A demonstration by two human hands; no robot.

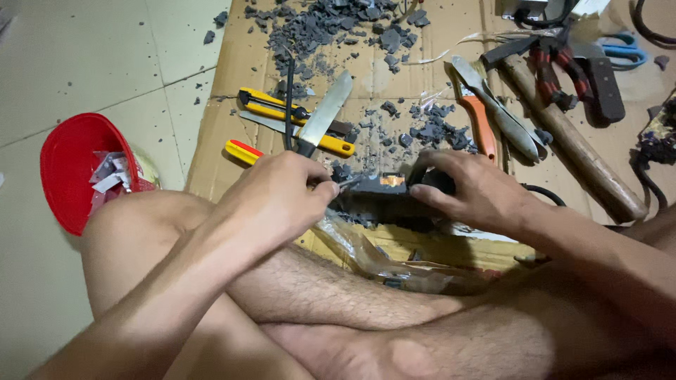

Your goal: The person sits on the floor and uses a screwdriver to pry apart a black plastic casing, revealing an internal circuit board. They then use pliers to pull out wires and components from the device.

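Two hands at work over crossed bare legs. Left hand point(278, 193) closed round a knife point(325, 112), blade rising up beyond the knuckles; handle hidden in the fist, and a thin metal tip shows at the fingers toward the block. Right hand point(468, 190) clamped over a dark block point(384, 193), fingers curled on its far end; block's shape hard to make out, one orange patch on top. Block lies between the hands, touching both. Beyond the hands: cardboard point(225, 141) strewn with grey chips point(331, 28), yellow cutter point(296, 119), orange-handled shears point(486, 119), hammer point(570, 141). Left of the left hand: red bowl point(67, 169) on pale tiled floor point(84, 56).
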